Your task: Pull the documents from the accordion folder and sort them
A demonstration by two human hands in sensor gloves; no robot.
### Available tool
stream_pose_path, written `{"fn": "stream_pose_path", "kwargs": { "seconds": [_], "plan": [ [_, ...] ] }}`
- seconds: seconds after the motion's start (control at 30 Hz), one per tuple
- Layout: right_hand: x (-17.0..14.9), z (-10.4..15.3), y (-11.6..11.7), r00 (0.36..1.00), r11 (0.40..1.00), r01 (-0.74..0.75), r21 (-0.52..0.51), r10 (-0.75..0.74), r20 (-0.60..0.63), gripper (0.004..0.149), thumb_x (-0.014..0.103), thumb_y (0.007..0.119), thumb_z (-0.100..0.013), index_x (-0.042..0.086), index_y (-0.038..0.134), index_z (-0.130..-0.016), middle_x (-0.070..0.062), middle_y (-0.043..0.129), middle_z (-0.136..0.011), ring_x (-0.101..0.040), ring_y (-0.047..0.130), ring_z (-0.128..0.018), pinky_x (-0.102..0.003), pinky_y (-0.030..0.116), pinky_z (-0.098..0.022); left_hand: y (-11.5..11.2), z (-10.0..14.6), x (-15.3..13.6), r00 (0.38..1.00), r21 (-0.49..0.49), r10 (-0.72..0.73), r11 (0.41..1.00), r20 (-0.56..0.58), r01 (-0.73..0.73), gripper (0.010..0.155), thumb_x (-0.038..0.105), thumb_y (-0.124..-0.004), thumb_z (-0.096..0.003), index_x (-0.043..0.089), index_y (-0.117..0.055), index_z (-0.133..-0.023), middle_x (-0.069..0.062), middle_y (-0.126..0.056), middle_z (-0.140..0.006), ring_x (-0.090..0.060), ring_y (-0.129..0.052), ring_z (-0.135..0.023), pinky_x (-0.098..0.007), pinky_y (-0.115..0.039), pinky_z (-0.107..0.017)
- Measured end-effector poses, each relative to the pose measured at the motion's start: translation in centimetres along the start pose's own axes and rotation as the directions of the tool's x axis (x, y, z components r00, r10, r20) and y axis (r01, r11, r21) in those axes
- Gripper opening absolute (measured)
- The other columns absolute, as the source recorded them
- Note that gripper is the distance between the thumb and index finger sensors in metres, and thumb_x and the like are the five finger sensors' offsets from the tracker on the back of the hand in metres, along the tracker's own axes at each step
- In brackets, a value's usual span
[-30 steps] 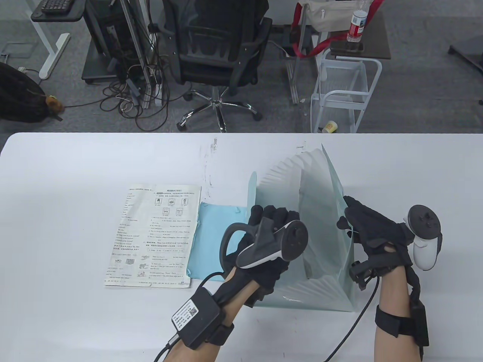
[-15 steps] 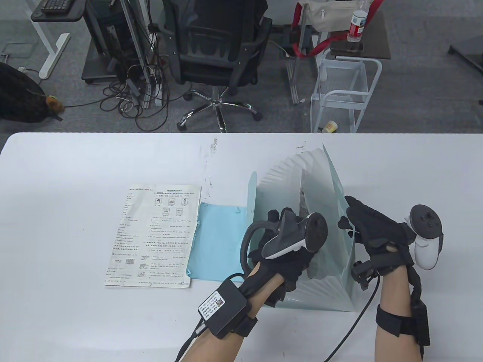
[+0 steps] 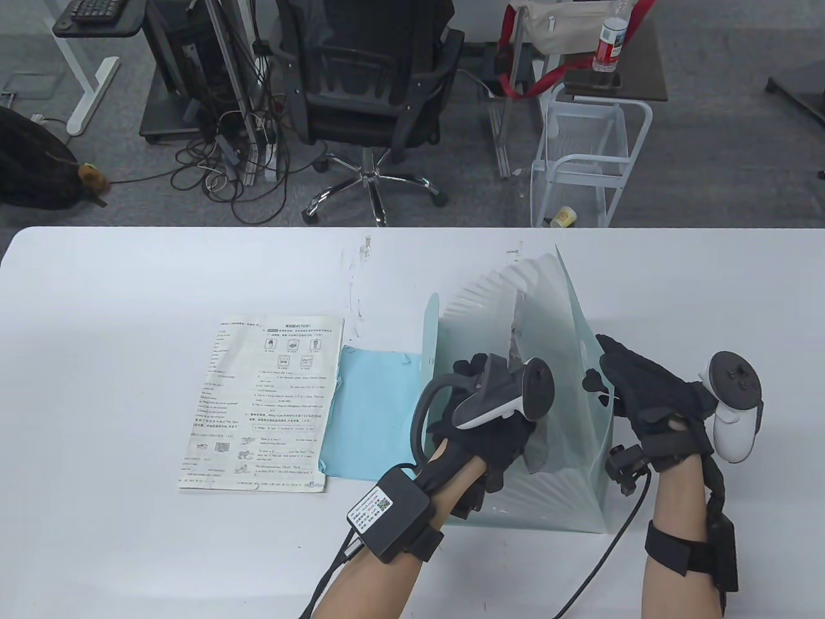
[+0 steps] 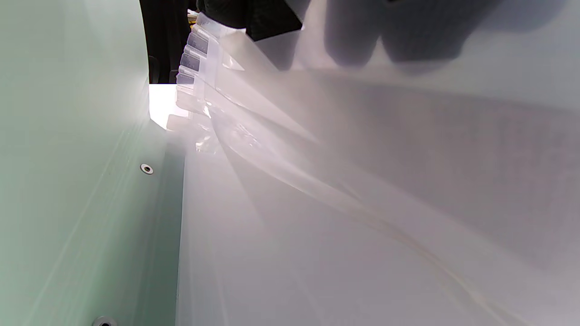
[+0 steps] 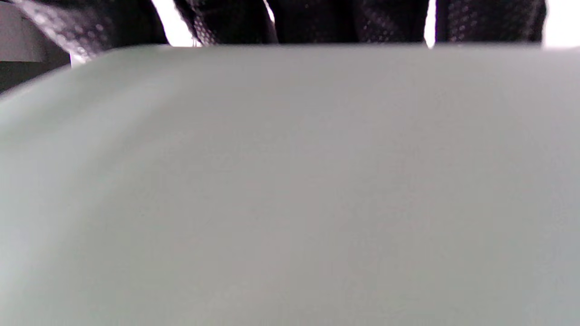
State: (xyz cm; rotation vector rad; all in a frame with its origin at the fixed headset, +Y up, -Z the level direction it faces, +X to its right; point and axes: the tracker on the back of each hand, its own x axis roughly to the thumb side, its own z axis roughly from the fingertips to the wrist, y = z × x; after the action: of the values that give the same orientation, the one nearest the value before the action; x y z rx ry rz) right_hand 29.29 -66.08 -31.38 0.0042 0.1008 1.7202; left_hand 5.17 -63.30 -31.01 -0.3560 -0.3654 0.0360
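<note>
A pale green translucent accordion folder (image 3: 548, 303) stands fanned open on the white table (image 3: 129, 322), right of centre. My left hand (image 3: 503, 445) reaches down between its pockets. Its fingers are hidden by the dividers, and the left wrist view shows only their dark shadows through the dividers (image 4: 317, 181) beside the green cover (image 4: 68, 158). A grey-edged sheet (image 3: 515, 335) stands in a pocket just beyond that hand. My right hand (image 3: 602, 367) grips the top edge of the folder's right cover, thumb inside; its fingers (image 5: 344, 20) hook over the cover (image 5: 290, 181). A printed worksheet (image 3: 271, 400) lies flat to the left.
A light blue sheet (image 3: 374, 412) lies flat between the worksheet and the folder's left cover. Beyond the table's far edge stand an office chair (image 3: 367, 84), a white wire cart (image 3: 590, 161) and tangled cables (image 3: 238, 167).
My left hand has moved right and deeper between the folder's pockets. The right cover has tilted slightly outward, and my right hand has shifted a little right with it.
</note>
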Motion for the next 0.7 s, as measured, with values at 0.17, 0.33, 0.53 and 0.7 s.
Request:
{"fn": "stream_pose_path", "kwargs": {
  "seconds": [0.17, 0.33, 0.53, 0.7],
  "plan": [
    [0.1, -0.1, 0.2, 1.0, 1.0, -0.008, 0.014, 0.008, 0.0, 0.062, 0.057, 0.077, -0.047, 0.018, 0.071, -0.096, -0.017, 0.085, -0.073, -0.051, 0.078, -0.078, -0.063, 0.075, -0.044, -0.2, -0.4, 0.1, 0.999, -0.028, 0.029, 0.999, 0.021, -0.029, 0.057, 0.044, -0.065, -0.0543, 0.035, -0.056, -0.11, -0.01, -0.065, -0.116, -0.034, -0.048, -0.114, -0.057, -0.032, -0.08],
    [0.0, -0.1, 0.2, 1.0, 1.0, -0.006, 0.025, 0.006, 0.001, 0.063, 0.057, 0.077, -0.047, 0.018, 0.071, -0.096, -0.017, 0.085, -0.073, -0.051, 0.078, -0.078, -0.063, 0.075, -0.044, -0.3, -0.6, 0.2, 0.996, -0.05, 0.06, 0.997, 0.063, -0.056, 0.055, 0.035, -0.067, -0.0547, 0.03, -0.058, -0.109, 0.0, -0.076, -0.111, -0.025, -0.054, -0.114, -0.057, -0.034, -0.081],
    [-0.1, 0.0, -0.2, 1.0, 1.0, 0.015, 0.003, -0.015, 0.001, 0.063, 0.057, 0.078, -0.046, 0.018, 0.072, -0.095, -0.017, 0.085, -0.073, -0.051, 0.079, -0.077, -0.063, 0.075, -0.044, 0.2, -0.1, -0.2, 0.995, -0.01, 0.032, 0.999, 0.096, -0.031, 0.058, 0.019, -0.081, -0.0502, 0.035, -0.063, -0.103, 0.008, -0.079, -0.108, -0.02, -0.056, -0.113, -0.057, -0.04, -0.082],
    [-0.1, 0.2, -0.5, 1.0, 1.0, 0.018, -0.006, -0.018, 0.001, 0.063, 0.057, 0.078, -0.046, 0.018, 0.072, -0.095, -0.017, 0.085, -0.073, -0.051, 0.079, -0.077, -0.063, 0.075, -0.044, 2.5, 1.8, -0.9, 0.987, 0.158, 0.074, 0.983, 0.142, -0.097, 0.057, 0.031, -0.094, -0.0438, 0.033, -0.074, -0.097, 0.009, -0.092, -0.097, -0.021, -0.067, -0.11, -0.058, -0.045, -0.081]
  ]
}}
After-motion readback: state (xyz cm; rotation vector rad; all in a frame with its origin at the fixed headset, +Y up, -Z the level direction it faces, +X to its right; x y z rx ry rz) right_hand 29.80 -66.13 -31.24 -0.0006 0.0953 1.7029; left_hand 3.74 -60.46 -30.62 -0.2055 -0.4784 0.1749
